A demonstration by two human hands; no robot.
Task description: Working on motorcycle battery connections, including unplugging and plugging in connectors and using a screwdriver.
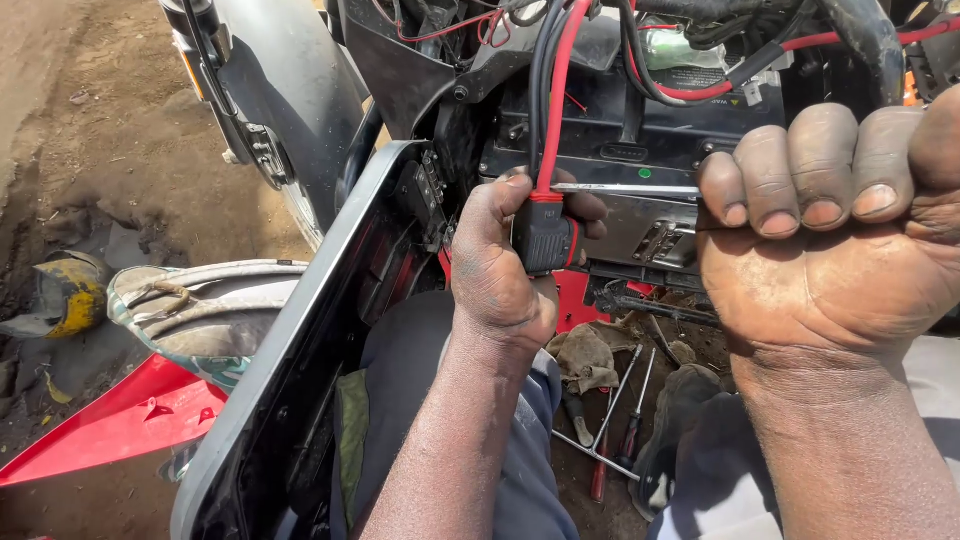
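Two hands: both are working at the opened motorcycle body [620, 150].
Left hand [500, 260]: you are pinching the black connector [543, 238] on the red cable [556, 100], fingers closed around it.
Right hand [830, 230]: you are clenching it in a fist around a screwdriver, whose metal shaft [625, 188] is pointing at the connector.
Ground: hand tools [610, 430] are lying between your knees.

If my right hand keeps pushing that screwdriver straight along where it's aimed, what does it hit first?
Probably the left hand, at the black plug it holds: the screwdriver in the right hand points at it, though depth is unclear.
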